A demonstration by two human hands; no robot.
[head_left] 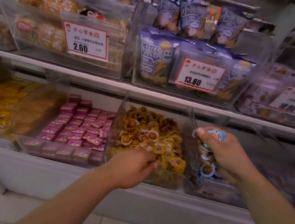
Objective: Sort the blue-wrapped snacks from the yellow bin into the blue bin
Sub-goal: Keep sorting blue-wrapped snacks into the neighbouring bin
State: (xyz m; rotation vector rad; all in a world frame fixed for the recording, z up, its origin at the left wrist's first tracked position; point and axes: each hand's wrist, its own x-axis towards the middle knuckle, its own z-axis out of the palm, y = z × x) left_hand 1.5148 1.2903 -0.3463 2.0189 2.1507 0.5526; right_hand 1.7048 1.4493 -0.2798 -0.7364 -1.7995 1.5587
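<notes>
Right hand (227, 151) grips blue-wrapped snacks (216, 134) above blue bin (213, 190); left hand (133, 167), fingers curled, reaches into yellow bin (164, 177), contents of grasp indiscernible.

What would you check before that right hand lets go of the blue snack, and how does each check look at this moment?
1. Right hand holds a blue-wrapped snack: ok.
2. That hand is over the blue bin, not the yellow bin: ok.
3. Blue bin has room: cannot tell, blurred.
4. Left hand reaches into the yellow snacks: ok.
5. Left hand has found another blue wrapper: cannot tell, fingers hidden.
</notes>
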